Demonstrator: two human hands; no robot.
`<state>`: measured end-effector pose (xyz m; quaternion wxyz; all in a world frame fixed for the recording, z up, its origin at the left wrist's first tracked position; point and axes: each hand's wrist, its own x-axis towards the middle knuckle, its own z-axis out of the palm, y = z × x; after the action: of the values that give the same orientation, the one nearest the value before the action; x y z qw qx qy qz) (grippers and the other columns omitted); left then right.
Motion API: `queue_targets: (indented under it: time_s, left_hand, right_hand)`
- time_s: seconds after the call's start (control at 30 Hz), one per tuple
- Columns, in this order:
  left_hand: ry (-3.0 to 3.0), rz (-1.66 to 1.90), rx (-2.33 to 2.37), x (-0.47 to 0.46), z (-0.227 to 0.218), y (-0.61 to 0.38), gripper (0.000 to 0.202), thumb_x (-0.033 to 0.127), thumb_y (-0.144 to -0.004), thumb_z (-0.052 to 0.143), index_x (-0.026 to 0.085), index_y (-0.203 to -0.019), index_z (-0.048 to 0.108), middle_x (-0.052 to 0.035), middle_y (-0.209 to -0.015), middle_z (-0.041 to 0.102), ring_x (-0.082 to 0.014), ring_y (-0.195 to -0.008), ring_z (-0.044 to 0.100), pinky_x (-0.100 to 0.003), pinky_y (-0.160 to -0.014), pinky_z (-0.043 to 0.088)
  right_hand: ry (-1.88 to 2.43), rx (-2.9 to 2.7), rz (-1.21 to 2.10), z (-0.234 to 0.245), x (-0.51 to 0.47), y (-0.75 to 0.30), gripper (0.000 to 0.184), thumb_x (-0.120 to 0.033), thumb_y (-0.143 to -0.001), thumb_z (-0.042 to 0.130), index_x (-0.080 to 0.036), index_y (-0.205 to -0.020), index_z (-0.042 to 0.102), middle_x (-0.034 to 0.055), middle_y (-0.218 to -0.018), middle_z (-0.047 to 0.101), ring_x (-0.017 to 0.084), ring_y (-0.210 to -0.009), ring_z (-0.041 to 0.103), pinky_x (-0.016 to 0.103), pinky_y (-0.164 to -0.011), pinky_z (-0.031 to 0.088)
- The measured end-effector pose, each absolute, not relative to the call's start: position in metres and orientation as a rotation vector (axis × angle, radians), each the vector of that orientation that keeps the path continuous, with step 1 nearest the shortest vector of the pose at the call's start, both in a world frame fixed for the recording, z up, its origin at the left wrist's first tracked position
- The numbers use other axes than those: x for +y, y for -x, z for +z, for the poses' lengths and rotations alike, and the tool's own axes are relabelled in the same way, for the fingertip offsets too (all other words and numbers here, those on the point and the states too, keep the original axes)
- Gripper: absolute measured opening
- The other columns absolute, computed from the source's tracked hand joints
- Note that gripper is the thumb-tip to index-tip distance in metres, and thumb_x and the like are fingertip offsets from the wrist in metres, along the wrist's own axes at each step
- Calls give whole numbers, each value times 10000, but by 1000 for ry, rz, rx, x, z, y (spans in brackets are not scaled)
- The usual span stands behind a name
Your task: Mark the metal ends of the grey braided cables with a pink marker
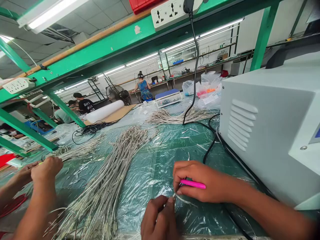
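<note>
My left hand (pixel 160 216) is closed in a pinch at the front of the bench, gripping the end of a thin white cable (pixel 186 201). Just beyond its fingertips, my right hand (pixel 202 181) is closed around a slim tool with a bright pink handle (pixel 193 184). The tool's tip is hidden by the fingers, so its kind does not show. Both hands' fingertips nearly meet at the cable end. Left of them lies a thick bundle of grey-white cables (pixel 112 170) on the plastic-covered green bench top (pixel 147 180).
A grey machine housing (pixel 265 133) stands close on the right, with black cords (pixel 212 143) beside it. Another cable bundle (pixel 180 116) and a weighing scale (pixel 168 98) are farther back. At left, a co-worker's hands (pixel 46 168) work over more cables. A green beam (pixel 100 46) crosses above.
</note>
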<state>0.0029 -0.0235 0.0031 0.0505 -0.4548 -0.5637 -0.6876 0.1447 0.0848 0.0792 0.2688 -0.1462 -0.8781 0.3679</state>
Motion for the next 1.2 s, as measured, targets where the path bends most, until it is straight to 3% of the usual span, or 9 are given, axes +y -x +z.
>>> queue_targets:
  time_s: [0.13, 0.27, 0.37, 0.6, 0.73, 0.97, 1.03, 1.1, 1.2]
  left_hand:
    - [1372, -2223, -1917, -21, 9, 5, 63, 243, -694, 825, 235, -709, 765, -36, -710, 690, -163, -641, 592, -237, -645, 450]
    - [1402, -2537, -2341, -15, 16, 19, 357, 471, -708, 796, 155, -608, 663, 8, -515, 553, -95, -471, 409, -199, -479, 329]
    - [1470, -2789, -2423, -10, 16, 28, 476, 553, -731, 754, 130, -584, 593, 24, -475, 484, -59, -440, 322, -182, -452, 233]
    - [1355, -3385, -2166, -8, 16, 40, 503, 500, -790, 723, 157, -532, 461, 69, -471, 337, -47, -412, 248, -198, -428, 224]
    - [1228, -3428, -2155, -7, 15, 39, 442, 478, -782, 742, 140, -582, 541, 64, -479, 370, -42, -405, 264, -193, -424, 221]
    - [1246, -3380, -2171, -9, 13, 42, 472, 554, -789, 712, 131, -620, 591, 62, -466, 379, -41, -389, 308, -193, -421, 263]
    - [1437, -3138, -2368, -12, 19, 45, 415, 536, -851, 653, 133, -753, 637, 32, -540, 488, -76, -443, 430, -214, -455, 374]
    - [1609, -2872, -2517, -14, 33, 50, 290, 432, -911, 619, 149, -967, 654, -33, -784, 647, -150, -647, 604, -292, -578, 517]
    - [1706, -2731, -2484, -17, 68, 63, 288, 311, -924, 622, 211, -1193, 606, -93, -1177, 646, -239, -990, 639, -422, -779, 569]
  right_hand:
    - [348, -2371, 837, 74, 87, -141, 74, -109, -891, 639, -165, -895, 686, 35, -914, 646, 159, -856, 604, 259, -770, 451]
    - [386, -2420, 681, 69, 84, -134, 97, -181, -951, 602, -165, -889, 675, 44, -921, 633, 171, -872, 579, 262, -756, 441]
    - [413, -2446, 603, 67, 82, -132, 152, -208, -971, 578, -161, -857, 669, 49, -907, 618, 173, -857, 566, 263, -738, 439]
    - [616, -2204, 537, 62, 96, -138, 124, -225, -971, 567, -184, -936, 678, 48, -922, 620, 180, -865, 593, 286, -749, 443]
    - [895, -2113, 574, 63, 96, -139, 191, -271, -980, 539, -210, -902, 703, 33, -865, 622, 178, -779, 602, 297, -705, 452]
    - [839, -2065, 631, 58, 96, -137, 146, -247, -942, 548, -212, -871, 670, 24, -881, 630, 166, -768, 615, 288, -691, 451]
    - [863, -2029, 633, 52, 101, -137, 172, -277, -953, 523, -218, -884, 668, 24, -876, 632, 167, -755, 617, 290, -684, 448]
    - [917, -1994, 621, 43, 108, -137, 222, -323, -967, 491, -222, -874, 665, 26, -861, 634, 179, -758, 619, 299, -688, 445]
    - [940, -1964, 635, 32, 118, -138, 278, -383, -964, 475, -218, -827, 653, 37, -840, 644, 206, -789, 622, 318, -722, 450]
